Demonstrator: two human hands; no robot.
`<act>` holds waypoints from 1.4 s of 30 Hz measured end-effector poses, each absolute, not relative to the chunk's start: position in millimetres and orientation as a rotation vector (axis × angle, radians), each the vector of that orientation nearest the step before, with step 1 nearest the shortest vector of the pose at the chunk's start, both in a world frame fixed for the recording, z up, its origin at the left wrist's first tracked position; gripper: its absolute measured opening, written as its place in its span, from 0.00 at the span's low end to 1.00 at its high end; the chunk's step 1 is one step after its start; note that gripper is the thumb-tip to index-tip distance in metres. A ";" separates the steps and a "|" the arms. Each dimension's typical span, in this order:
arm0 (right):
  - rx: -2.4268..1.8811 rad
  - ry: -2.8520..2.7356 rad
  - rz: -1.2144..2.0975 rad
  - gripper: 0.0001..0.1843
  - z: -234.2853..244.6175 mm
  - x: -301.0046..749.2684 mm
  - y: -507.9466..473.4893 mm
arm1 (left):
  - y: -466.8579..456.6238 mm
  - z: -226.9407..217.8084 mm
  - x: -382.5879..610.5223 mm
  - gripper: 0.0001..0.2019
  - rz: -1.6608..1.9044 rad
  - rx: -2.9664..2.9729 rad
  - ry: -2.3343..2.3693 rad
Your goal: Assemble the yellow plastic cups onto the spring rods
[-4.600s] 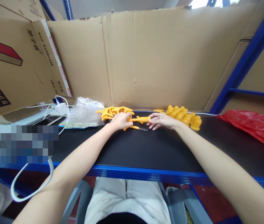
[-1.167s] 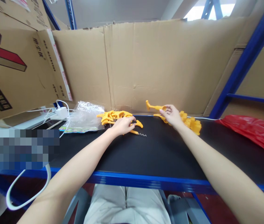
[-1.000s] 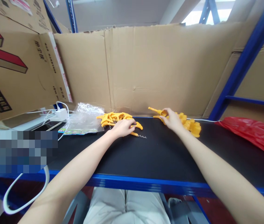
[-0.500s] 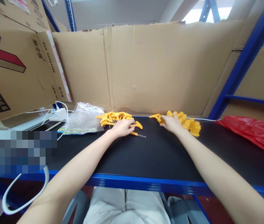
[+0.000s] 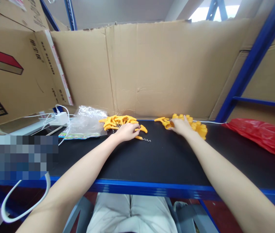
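Observation:
My left hand lies at the near edge of a pile of curved orange plastic pieces, its fingers curled over one orange piece. A small metal spring with an orange screw-like end lies on the black mat just in front of that hand. My right hand rests on a heap of chunky orange parts at the back of the shelf, fingers bent around an orange cone-ended piece.
The black mat covers a blue-edged shelf with a cardboard wall behind. A clear plastic bag and a white charger with cable lie at the left, a red plastic bag at the right.
My right hand carried an assembled orange piece up and over to the right heap, lowered it there and now rests on the heap. My left hand stayed at the left pile.

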State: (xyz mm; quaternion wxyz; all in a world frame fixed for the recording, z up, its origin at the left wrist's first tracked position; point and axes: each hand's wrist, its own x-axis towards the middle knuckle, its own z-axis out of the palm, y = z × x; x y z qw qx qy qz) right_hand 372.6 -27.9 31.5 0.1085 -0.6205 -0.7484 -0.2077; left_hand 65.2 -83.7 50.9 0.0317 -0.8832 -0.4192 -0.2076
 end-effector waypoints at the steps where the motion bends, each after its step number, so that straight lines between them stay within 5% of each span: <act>1: -1.822 -2.201 -0.620 0.12 31.1 372.2 -27.7 | -83.9 51.0 65.2 0.11 -0.639 -2.720 -1.291; 15: -1.799 -2.156 -0.787 0.09 25.6 361.3 -30.0 | -84.2 50.7 65.3 0.11 -0.644 -2.728 -1.265; 24: -1.671 -2.182 -0.602 0.07 21.1 363.5 -25.3 | -84.1 50.9 65.6 0.12 -0.632 -2.717 -1.290; 42: -1.691 -2.096 -0.648 0.13 9.6 356.0 -22.5 | -83.2 49.9 65.6 0.11 -0.672 -2.741 -1.261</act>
